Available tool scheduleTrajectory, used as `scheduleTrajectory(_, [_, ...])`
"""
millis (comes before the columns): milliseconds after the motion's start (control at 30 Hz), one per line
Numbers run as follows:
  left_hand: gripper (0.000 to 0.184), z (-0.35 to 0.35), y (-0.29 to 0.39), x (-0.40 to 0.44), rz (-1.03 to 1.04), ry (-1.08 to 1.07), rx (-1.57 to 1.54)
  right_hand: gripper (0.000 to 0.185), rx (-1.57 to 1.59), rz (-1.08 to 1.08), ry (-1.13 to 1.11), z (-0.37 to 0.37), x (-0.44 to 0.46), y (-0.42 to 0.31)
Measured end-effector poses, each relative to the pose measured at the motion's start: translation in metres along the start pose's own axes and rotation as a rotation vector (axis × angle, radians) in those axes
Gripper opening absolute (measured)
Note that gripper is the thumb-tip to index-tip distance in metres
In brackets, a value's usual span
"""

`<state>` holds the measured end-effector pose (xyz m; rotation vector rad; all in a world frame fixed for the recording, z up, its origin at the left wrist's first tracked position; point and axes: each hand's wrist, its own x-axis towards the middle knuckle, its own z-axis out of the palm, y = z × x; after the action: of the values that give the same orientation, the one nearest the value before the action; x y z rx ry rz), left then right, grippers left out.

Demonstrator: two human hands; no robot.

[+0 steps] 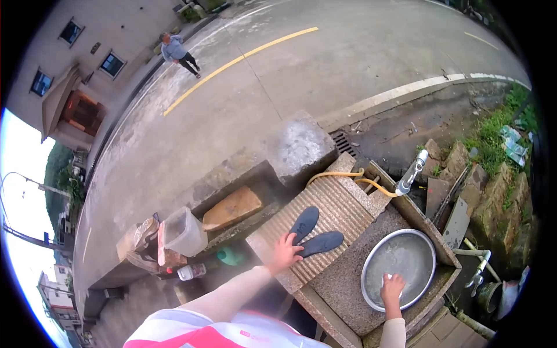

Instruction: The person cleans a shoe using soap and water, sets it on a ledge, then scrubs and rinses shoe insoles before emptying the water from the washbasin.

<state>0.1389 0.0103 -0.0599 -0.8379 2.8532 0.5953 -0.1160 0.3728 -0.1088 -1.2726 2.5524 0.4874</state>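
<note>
Two dark insoles lie side by side on the ridged stone washboard. My left hand rests at their lower ends with its fingers spread, touching them. To the right, a round metal basin full of cloudy water sits in the stone sink. My right hand is over the basin's left part with its fingers closed round something small and whitish, mostly hidden.
A tap with a yellow hose stands behind the sink. Left of the washboard are a clear plastic bucket, a brick and a bottle. A person is on the road.
</note>
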Motion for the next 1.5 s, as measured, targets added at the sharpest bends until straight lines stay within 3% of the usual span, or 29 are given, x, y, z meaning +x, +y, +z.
scheduleTrajectory(67, [0.073, -0.007, 0.002, 0.006, -0.16, -0.014, -0.023, 0.067, 0.659, 0.364, -0.205, -0.052, 0.005, -0.033])
scheduleTrajectory(133, [0.084, -0.014, 0.005, 0.006, -0.296, -0.034, -0.07, 0.07, 0.875, 0.387, -0.132, -0.053, 0.004, -0.056])
scheduleTrajectory(200, [0.093, -0.027, 0.009, 0.01, -0.41, -0.034, -0.129, 0.073, 0.859, 0.354, -0.16, -0.082, 0.005, -0.088])
scheduleTrajectory(267, [0.095, -0.028, -0.001, 0.01, -0.488, -0.104, -0.238, 0.075, 0.99, 0.31, -0.116, -0.071, 0.006, -0.119])
scheduleTrajectory(333, [0.097, -0.007, -0.02, 0.01, -0.513, -0.133, -0.308, 0.076, 1.382, 0.362, -0.109, -0.065, 0.007, -0.155])
scheduleTrajectory(400, [0.092, -0.013, -0.028, 0.011, -0.514, -0.17, -0.353, 0.076, 1.484, 0.376, -0.076, -0.064, 0.013, -0.188])
scheduleTrajectory(567, [0.083, -0.015, -0.047, 0.013, -0.572, -0.208, -0.498, 0.079, 1.18, 0.415, -0.005, -0.112, 0.037, -0.251])
scheduleTrajectory(667, [0.082, -0.049, -0.062, -0.001, -0.522, -0.101, -0.711, 0.078, 1.026, 0.38, 0.039, -0.127, 0.053, -0.282])
scheduleTrajectory(700, [0.082, -0.04, -0.077, -0.005, -0.43, 0.049, -0.828, 0.081, 0.972, 0.342, 0.047, -0.139, 0.059, -0.292])
scheduleTrajectory(867, [0.079, -0.037, -0.131, -0.005, -0.409, 0.111, -1.066, 0.094, 0.788, 0.068, -0.006, -0.158, 0.079, -0.332])
scheduleTrajectory(933, [0.077, -0.046, -0.134, -0.001, -0.395, 0.019, -1.273, 0.096, 0.773, 0.003, -0.008, -0.148, 0.08, -0.336])
scheduleTrajectory(1100, [0.08, -0.066, -0.085, 0.004, -0.36, -0.15, -1.541, 0.089, 1.117, -0.013, -0.219, -0.177, 0.066, -0.304])
scheduleTrajectory(1167, [0.079, -0.083, -0.054, 0.01, -0.412, -0.332, -1.545, 0.083, 1.267, 0.001, -0.227, -0.136, 0.067, -0.296])
scheduleTrajectory(1267, [0.08, -0.077, -0.018, 0.014, -0.392, -0.423, -1.539, 0.067, 1.976, 0.457, -0.22, -0.182, 0.044, -0.264])
scheduleTrajectory(1333, [0.079, -0.064, 0.002, 0.017, -0.348, -0.47, -1.5, 0.058, 2.402, 0.583, -0.183, -0.201, 0.027, -0.243])
scheduleTrajectory(1367, [0.079, -0.063, 0.015, 0.017, -0.317, -0.482, -1.481, 0.051, 2.64, 0.51, -0.213, -0.19, 0.024, -0.235])
scheduleTrajectory(1500, [0.078, -0.026, 0.065, 0.01, -0.156, -0.584, -1.278, 0.048, 2.413, 0.625, -0.017, -0.174, -0.005, -0.208])
